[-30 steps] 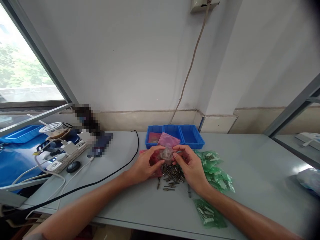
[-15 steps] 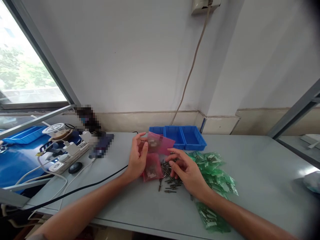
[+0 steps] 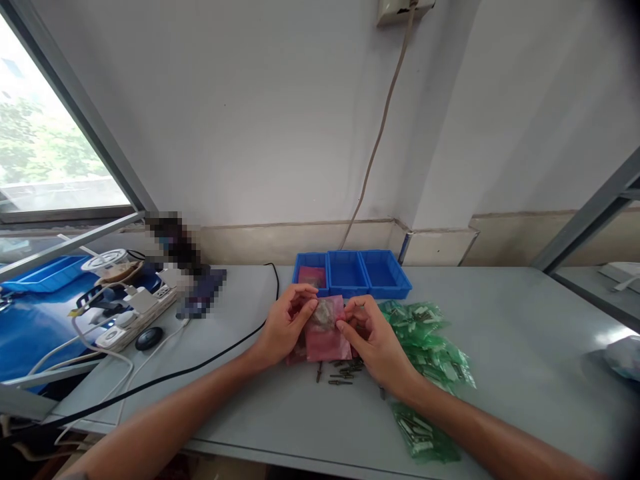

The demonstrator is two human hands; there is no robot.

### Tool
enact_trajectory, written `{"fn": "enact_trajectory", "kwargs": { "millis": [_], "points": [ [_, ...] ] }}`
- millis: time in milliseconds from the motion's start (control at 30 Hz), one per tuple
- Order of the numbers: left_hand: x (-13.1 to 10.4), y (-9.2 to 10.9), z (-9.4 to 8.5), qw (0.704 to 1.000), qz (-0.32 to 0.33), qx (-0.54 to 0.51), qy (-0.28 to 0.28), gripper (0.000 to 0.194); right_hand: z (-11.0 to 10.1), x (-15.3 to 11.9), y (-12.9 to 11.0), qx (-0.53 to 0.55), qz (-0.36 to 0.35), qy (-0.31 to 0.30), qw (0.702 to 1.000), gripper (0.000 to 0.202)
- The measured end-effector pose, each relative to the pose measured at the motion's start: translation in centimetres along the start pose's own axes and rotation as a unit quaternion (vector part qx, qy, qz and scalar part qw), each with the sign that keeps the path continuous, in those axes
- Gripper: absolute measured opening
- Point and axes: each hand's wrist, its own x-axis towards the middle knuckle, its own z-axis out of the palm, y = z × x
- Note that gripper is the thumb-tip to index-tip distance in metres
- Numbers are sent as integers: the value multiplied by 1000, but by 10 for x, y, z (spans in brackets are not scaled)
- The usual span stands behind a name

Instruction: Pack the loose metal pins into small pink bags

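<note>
A pink plastic bag (image 3: pixel 328 333) with small greyish contents hangs between both hands. My left hand (image 3: pixel 286 323) pinches its upper left edge, and my right hand (image 3: pixel 371 333) grips its upper right side. Behind and below it, mostly covered, lies another pink bag (image 3: pixel 297 355). Loose metal pieces (image 3: pixel 341 383) are scattered on the table just under the held bag. Green plastic bags (image 3: pixel 433 357) with metal parts inside lie to the right of my right hand, and one more green bag (image 3: pixel 423 433) is nearer the front edge.
Three joined blue bins (image 3: pixel 349 275) stand near the wall; the left one has a pink bag (image 3: pixel 311 276) inside. A black cable (image 3: pixel 220 359) crosses the table. At the left are a power strip (image 3: pixel 135 320), a black mouse (image 3: pixel 149 338) and a blue tray (image 3: pixel 47 272).
The held pink bag has been lowered and turned toward me, now over the loose pieces. My right hand has taken hold of its right side. The left bin's pink bag has come into view.
</note>
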Motion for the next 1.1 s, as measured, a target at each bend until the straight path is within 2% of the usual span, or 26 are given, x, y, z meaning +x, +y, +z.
{"fn": "enact_trajectory", "kwargs": {
  "millis": [200, 267, 333, 433, 600, 700, 800, 933, 1100],
  "points": [
    [-3, 4, 2, 997, -26, -57, -51, 50, -8, 7, -1, -21, -20, 57, 998, 23],
    [-4, 7, 1, 996, -21, -47, -66, 47, -11, 8, -1, -34, -18, 77, 996, 24],
    [-4, 10, 1, 996, -8, -20, -87, 35, -12, 8, -2, -49, -14, 92, 994, 25],
    [-3, 13, 0, 994, 4, 21, -111, 29, -12, 8, -4, -52, -9, 93, 994, 27],
    [0, 10, -4, 996, 17, 47, -70, 31, -8, 7, -6, 13, 27, 58, 998, 41],
    [8, 3, -12, 993, 42, 110, -21, 30, -5, 7, -5, 41, 33, 44, 998, 49],
    [21, -8, -22, 981, 64, 179, 30, 29, -3, 6, -5, 46, 30, 33, 998, 48],
    [39, -28, -32, 971, 76, 221, 49, 27, -4, 5, -2, 43, 34, 28, 998, 44],
    [48, -44, -33, 966, 71, 247, 43, 27, -6, 4, -2, 8, 53, 12, 999, 41]
  ]
}}
